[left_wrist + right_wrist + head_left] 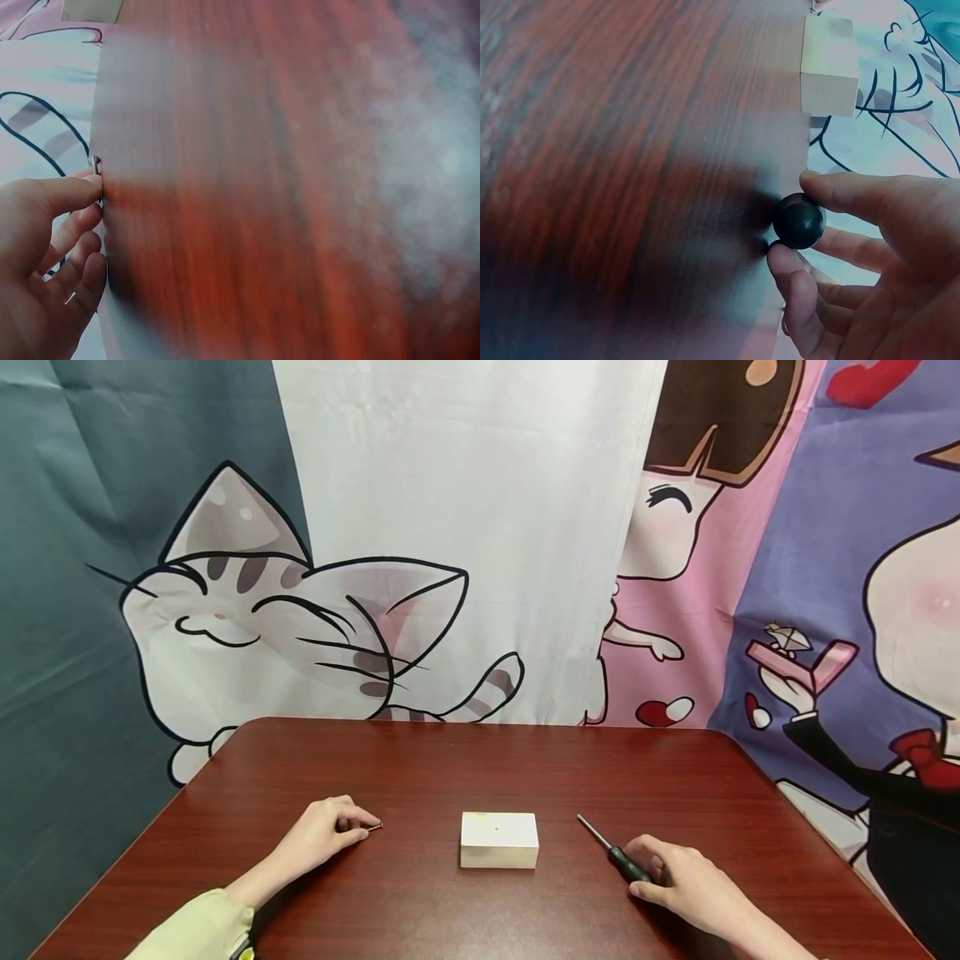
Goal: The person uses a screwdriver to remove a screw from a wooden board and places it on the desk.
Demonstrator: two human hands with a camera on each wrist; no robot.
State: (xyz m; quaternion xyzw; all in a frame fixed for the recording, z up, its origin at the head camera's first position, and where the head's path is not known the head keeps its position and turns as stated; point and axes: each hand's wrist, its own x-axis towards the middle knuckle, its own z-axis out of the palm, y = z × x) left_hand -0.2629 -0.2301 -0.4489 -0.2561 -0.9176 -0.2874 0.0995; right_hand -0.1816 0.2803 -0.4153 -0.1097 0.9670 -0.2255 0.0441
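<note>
Between thumb and fingertips, my left hand (324, 832) pinches a small metal screw (376, 827) just above the tabletop, left of centre. In the left wrist view the screw's head (94, 161) sticks out past the thumb. My right hand (686, 881) has thumb and fingers round the dark handle of a screwdriver (624, 863), its metal shaft pointing up and left. The round end of that handle (801, 222) faces the right wrist camera. A pale wooden block (498, 853) lies between the hands, touched by neither, with a small hole in its top.
A glossy reddish-brown wooden table (420, 768) with rounded far corners carries everything. Behind its far edge hangs a cartoon-printed cloth (472, 485) with a cat and other figures.
</note>
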